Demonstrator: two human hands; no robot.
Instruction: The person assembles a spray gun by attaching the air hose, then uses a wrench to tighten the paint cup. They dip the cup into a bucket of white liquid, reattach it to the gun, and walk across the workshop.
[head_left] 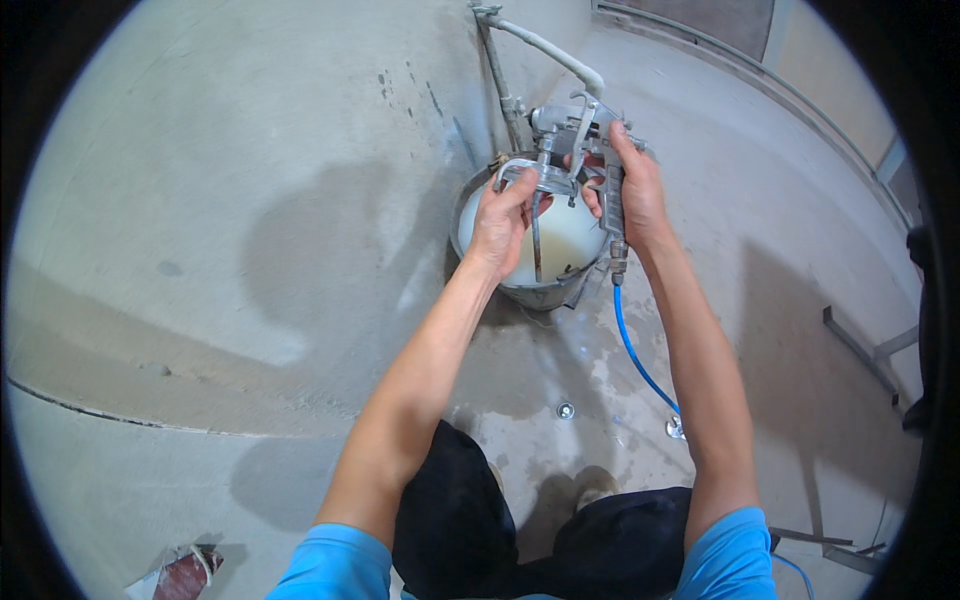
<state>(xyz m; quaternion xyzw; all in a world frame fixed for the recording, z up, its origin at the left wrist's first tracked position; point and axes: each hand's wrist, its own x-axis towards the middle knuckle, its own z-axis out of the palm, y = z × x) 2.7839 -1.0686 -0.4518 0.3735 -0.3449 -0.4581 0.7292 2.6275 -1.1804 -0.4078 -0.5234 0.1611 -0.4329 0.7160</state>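
Observation:
A metal spray gun is held up over a round bucket of cloudy, whitish liquid. Wrapped around the gun's grip, my right hand has its thumb near the top and its fingers by the trigger. My left hand is closed on the silver lid beneath the gun's body. From that lid a thin dark tube hangs down toward the liquid; where its tip ends against the liquid is hard to tell. A blue air hose runs from the fitting at the grip's bottom.
Pale pipes rise along the wall behind the bucket. On the concrete floor lie a small round metal piece and a shiny metal fitting by the hose. Metal bars stand at right; a reddish-brown package lies at lower left.

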